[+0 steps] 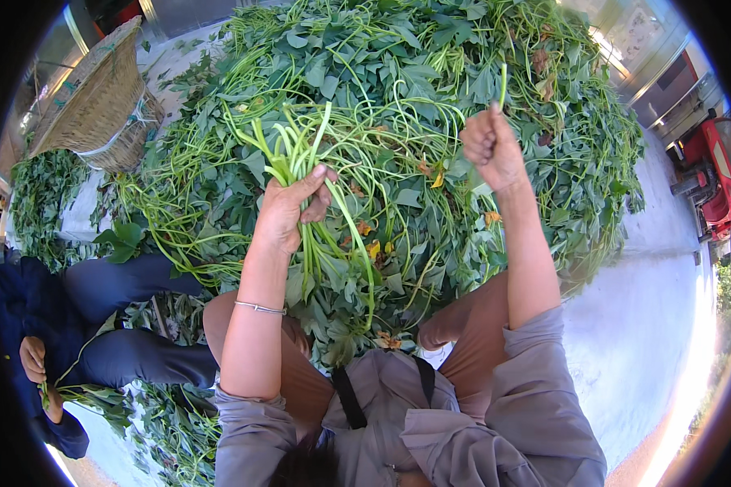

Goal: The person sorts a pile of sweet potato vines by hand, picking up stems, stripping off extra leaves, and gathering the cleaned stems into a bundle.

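Note:
A bunch of pale green leaf stalks [307,143] is gripped in my left hand [298,201], cut ends upward and the lower ends hanging over the leaves. My right hand [493,146] is raised apart from it, fingers curled, with a single short green stalk [503,85] sticking up beside the thumb. Beneath both hands spreads a large heap of leafy vines [402,201], probably sweet potato, with tangled stems and a few yellow and brown leaves.
A woven bamboo basket [116,115] stands tilted at the left rear. Close on my left sits a person in dark clothes [140,356], hands holding a leafy stem. More cut vines [176,432] lie on the concrete floor [633,329]. A red machine [716,176] stands at the right.

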A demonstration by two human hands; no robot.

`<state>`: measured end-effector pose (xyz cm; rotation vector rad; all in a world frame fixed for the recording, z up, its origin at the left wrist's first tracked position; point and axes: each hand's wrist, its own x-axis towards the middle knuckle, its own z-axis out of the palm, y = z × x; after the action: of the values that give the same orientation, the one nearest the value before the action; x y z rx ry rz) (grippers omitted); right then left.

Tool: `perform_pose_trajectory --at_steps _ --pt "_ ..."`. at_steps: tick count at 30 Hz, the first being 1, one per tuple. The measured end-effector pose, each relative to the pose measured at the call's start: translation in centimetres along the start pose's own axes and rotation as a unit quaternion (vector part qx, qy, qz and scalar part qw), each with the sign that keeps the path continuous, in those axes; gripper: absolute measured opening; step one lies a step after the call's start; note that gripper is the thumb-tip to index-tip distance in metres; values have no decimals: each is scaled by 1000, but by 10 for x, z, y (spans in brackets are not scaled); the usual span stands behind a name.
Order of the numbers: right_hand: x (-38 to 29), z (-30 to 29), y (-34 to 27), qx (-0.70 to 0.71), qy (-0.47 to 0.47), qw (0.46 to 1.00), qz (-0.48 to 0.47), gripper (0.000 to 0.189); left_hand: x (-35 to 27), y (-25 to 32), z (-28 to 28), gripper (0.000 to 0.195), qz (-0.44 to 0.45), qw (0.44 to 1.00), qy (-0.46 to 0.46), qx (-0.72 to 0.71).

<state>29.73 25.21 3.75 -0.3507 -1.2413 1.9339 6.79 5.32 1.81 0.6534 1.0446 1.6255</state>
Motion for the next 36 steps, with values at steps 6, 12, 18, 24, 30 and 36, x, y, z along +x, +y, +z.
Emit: perform_pose_trajectory --at_steps 6,12,18,24,30,36 --pt "-55 97 60 -292 -200 928 117 29 5 11 2 18 81 994 73 -29" --pt "-42 80 33 -133 -9 975 176 15 -9 -7 47 14 146 978 73 133" --pt "-43 85 22 -205 -23 971 120 16 -1 -63 56 22 153 954 35 253" --pt "-38 20 -48 -310 30 943 115 18 14 -6 18 17 171 825 199 501" --pt "-24 13 -52 7 -115 985 131 18 -3 -25 50 23 182 951 85 236" --pt "-10 44 -28 92 -127 979 127 20 -10 -63 96 31 39 979 -171 103"
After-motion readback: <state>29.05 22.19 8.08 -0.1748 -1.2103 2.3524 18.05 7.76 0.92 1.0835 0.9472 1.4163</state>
